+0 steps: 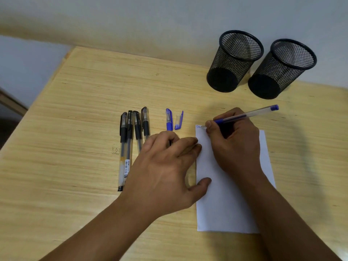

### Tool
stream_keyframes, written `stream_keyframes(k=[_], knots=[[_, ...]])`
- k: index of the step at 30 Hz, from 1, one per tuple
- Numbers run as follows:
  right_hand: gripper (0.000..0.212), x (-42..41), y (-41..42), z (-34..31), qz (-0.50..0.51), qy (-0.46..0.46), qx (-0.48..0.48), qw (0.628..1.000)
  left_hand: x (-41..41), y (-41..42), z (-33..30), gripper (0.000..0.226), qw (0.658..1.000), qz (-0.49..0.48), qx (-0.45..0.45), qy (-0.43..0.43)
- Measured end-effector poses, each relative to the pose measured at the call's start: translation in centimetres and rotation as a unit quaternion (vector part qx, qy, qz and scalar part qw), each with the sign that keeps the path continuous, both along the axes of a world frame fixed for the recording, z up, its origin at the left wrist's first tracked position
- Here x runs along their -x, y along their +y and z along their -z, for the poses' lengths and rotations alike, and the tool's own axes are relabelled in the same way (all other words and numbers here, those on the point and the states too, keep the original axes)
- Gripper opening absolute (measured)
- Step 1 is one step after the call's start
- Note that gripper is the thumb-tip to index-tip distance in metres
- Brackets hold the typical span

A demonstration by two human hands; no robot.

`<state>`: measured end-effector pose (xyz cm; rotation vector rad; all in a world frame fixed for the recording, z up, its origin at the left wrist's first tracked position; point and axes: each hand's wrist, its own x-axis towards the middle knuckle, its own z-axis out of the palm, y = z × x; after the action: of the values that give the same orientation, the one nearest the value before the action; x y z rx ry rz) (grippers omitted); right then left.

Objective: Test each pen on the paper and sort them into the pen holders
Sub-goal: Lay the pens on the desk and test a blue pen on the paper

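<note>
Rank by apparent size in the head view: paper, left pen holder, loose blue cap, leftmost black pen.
1. paper, largest.
2. left pen holder.
3. leftmost black pen, long but thin.
4. loose blue cap, smallest.
The holder stands farther from the camera, so it may look smaller than it is.

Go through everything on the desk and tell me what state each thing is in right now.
Blue pen: uncapped, gripped by the right hand, tip on the paper.
Paper: flat, blue marks at its top left corner, pressed by the left hand.
Loose blue cap: off, lying on the desk.
Second blue pen: capped, lying down.
Four black pens: capped, lying side by side.
Two mesh pen holders: upright, empty.
</note>
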<state>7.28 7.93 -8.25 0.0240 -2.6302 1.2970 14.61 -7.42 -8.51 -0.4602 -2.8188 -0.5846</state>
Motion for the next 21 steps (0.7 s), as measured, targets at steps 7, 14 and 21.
stream_keyframes(k=[7, 14, 21], knots=[[0.01, 0.16, 0.25, 0.07, 0.005, 0.004, -0.004, 1.0, 0.04, 0.09, -0.12, 0.059, 1.0, 0.0, 0.004, -0.001], [0.011, 0.27, 0.32, 0.1, 0.005, -0.004, -0.018, 1.0, 0.08, 0.21, -0.2, 0.06, 1.0, 0.001, 0.008, -0.01], [0.01, 0.26, 0.3, -0.12, 0.013, -0.01, -0.017, 1.0, 0.06, 0.18, -0.27, 0.06, 1.0, 0.002, 0.015, -0.015]])
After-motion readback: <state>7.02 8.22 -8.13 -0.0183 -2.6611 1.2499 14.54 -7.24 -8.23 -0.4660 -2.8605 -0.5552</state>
